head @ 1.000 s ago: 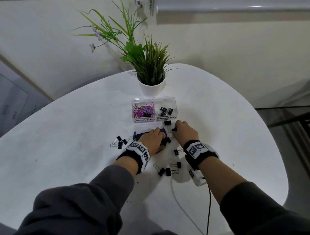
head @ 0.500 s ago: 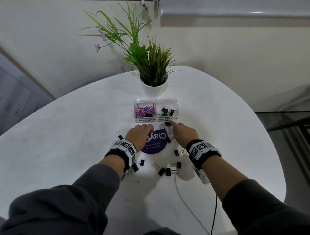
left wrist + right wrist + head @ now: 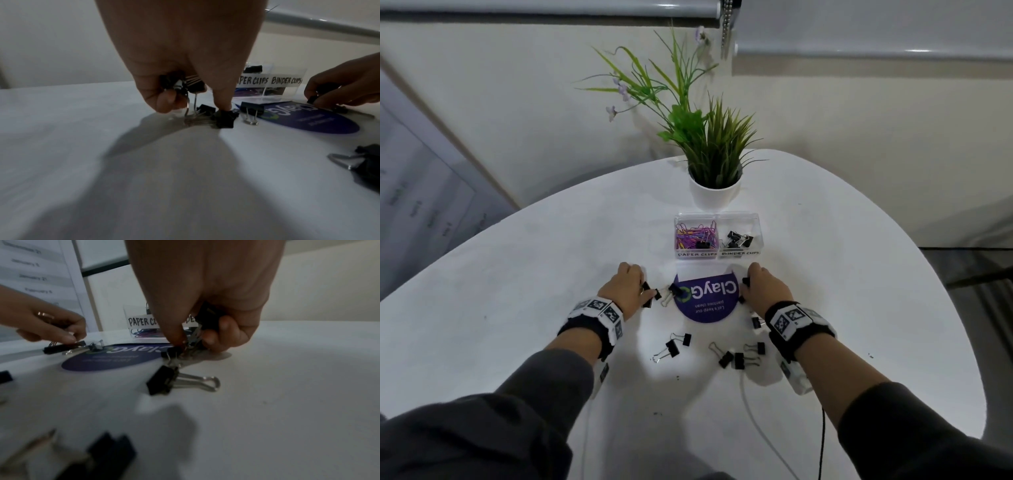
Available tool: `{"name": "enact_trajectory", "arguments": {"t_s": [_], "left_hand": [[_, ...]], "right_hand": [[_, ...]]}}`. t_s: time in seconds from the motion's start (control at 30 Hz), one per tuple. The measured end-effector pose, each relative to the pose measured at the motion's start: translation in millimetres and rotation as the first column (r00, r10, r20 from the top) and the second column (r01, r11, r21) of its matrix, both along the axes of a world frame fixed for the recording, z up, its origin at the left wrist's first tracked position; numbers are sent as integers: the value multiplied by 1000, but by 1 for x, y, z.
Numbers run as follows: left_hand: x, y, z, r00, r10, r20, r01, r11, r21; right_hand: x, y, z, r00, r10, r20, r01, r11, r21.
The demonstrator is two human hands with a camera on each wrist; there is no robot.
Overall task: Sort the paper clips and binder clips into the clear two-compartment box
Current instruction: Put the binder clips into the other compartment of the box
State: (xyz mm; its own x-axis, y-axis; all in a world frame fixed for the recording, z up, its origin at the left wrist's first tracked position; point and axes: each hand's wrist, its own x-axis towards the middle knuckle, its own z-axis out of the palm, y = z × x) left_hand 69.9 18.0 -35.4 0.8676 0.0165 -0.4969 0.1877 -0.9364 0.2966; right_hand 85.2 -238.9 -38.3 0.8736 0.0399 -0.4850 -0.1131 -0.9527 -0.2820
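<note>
Most of the paper clips (image 3: 695,236) already lie in the left compartment of the clear box (image 3: 756,222), the one labelled PAPER CLIPS, though one black binder clip (image 3: 702,244) sits among them and looks misplaced. A few binder clips (image 3: 738,240) lie in the right compartment. We see no loose paper clips on the table (image 3: 517,274); what remains, as far as we can judge, is the scattered binder clips, near ten of them, around the purple sticker (image 3: 705,301) and nearer our body.

Our left hand (image 3: 625,289) has its fingers curled round a small bunch of binder clips (image 3: 180,84), while one fingertip presses another clip (image 3: 224,117) against the table. Our right hand (image 3: 765,289) likewise holds clips (image 3: 207,316) in its curled fingers and pinches at one more (image 3: 173,352) by the sticker's right edge.

A loose clip (image 3: 164,381) just beside our right hand lies flat, its long axis running sideways in the right wrist view, black body to the left and wire handles to the right. The box stands beyond the sticker, its long side running left to right, in front of the potted plant (image 3: 714,195).
</note>
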Motion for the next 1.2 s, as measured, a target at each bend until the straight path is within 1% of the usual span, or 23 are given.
{"name": "enact_trajectory", "arguments": {"t_s": [0.1, 0.17, 0.23, 0.33, 0.43, 0.5, 0.57, 0.67, 0.73, 0.83, 0.9, 1.07, 1.13, 1.2], "left_hand": [[-2, -6, -7, 999, 35, -6, -35, 999, -19], [-5, -11, -11, 999, 47, 15, -46, 999, -26], [-8, -16, -13, 996, 80, 31, -78, 995, -70], [-15, -19, -10, 992, 124, 18, -121, 984, -129], [-30, -24, -7, 995, 103, -14, -104, 989, -108], [-40, -30, -5, 996, 93, -4, -93, 991, -98], [-48, -36, -4, 998, 62, 15, -61, 995, -79], [-56, -41, -2, 999, 16, 29, -14, 999, -50], [-56, -42, -1, 1000, 3, 28, -1, 999, -45], [-53, -38, 3, 1000, 14, 26, -13, 999, -45], [-50, -34, 7, 999, 35, 12, -34, 998, -57], [-48, -28, 15, 997, 13, -71, -17, 999, -47], [-45, -27, 18, 996, 40, -83, -47, 996, -80], [-38, -25, 20, 994, 71, -79, -82, 986, -145]], "right_hand": [[2, 2, 1, 999, 44, 21, -42, 997, -71], [2, 2, 3, 996, 79, 32, -75, 992, -101], [2, 0, 4, 996, 83, 40, -79, 992, -96], [0, -9, 9, 998, 42, 51, -40, 998, -42], [-10, -16, 18, 998, 48, 43, -45, 997, -58], [-16, -17, 23, 997, 73, 22, -70, 993, -99], [-19, -16, 26, 998, 60, -1, -60, 990, -125], [-24, -12, 28, 999, 14, -46, -18, 995, -98], [-27, -8, 27, 998, 9, -69, -14, 997, -70], [-28, 0, 23, 997, 14, -78, -19, 998, -62], [-28, 5, 19, 997, 30, -64, -36, 996, -87], [-30, 12, 16, 991, 120, -58, -126, 986, -111], [-28, 11, 22, 989, 133, -59, -138, 986, -97], [-19, 7, 33, 995, 101, -20, -102, 992, -70]]}}
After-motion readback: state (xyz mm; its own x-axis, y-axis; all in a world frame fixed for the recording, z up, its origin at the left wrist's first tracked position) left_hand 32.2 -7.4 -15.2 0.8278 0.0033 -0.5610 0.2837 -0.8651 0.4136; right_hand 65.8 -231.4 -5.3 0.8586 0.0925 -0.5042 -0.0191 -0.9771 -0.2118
